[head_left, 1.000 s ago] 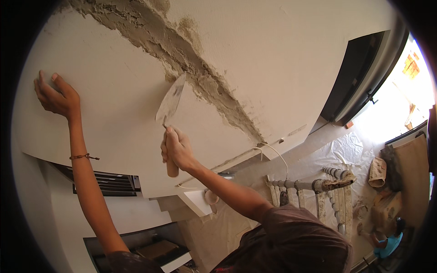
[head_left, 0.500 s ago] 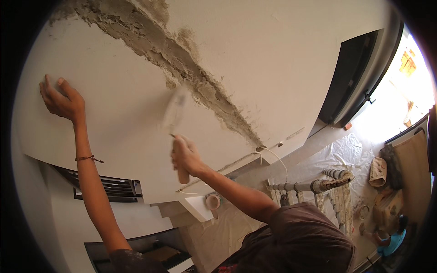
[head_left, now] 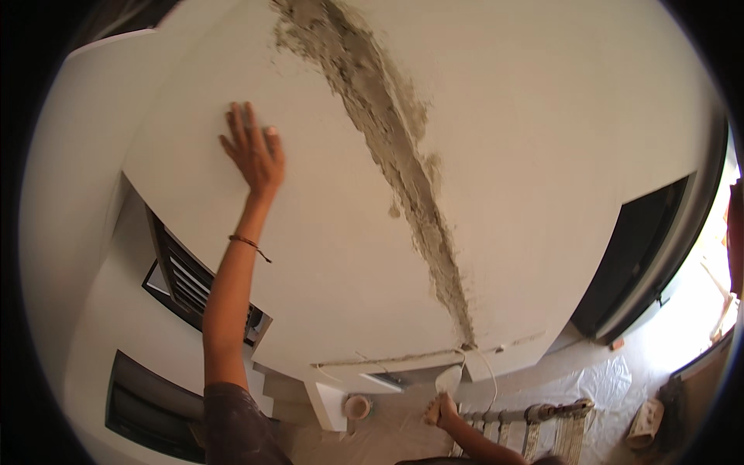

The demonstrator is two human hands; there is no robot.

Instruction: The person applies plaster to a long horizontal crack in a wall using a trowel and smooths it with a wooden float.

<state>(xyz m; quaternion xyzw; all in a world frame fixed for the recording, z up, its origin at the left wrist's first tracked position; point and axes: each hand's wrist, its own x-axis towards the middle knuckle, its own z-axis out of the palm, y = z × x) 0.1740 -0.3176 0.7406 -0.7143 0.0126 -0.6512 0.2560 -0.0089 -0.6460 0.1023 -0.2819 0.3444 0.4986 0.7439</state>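
My left hand (head_left: 257,155) rests on the white wall (head_left: 333,240) with its fingers spread, to the left of a long channel of rough grey mortar (head_left: 411,182). The channel runs from the top down to the wall's lower edge. Low in the picture, my right hand (head_left: 441,411) is closed around the handle of a trowel (head_left: 449,380). The pale blade points up, just below the channel's lower end and apart from the mortar. Whether any mortar lies on the blade cannot be made out.
Thin white cables (head_left: 490,372) hang from the channel's lower end. A ladder-like frame (head_left: 535,418) stands beside my right arm. Below are a round bucket (head_left: 357,408) and plastic sheeting (head_left: 604,385). A dark opening (head_left: 632,260) is at the right, a slatted window (head_left: 190,280) at the left.
My right hand has dropped with the trowel from beside the mortar to low in the picture. The view has swung, so the channel stands steeper. My left hand stays on the wall.
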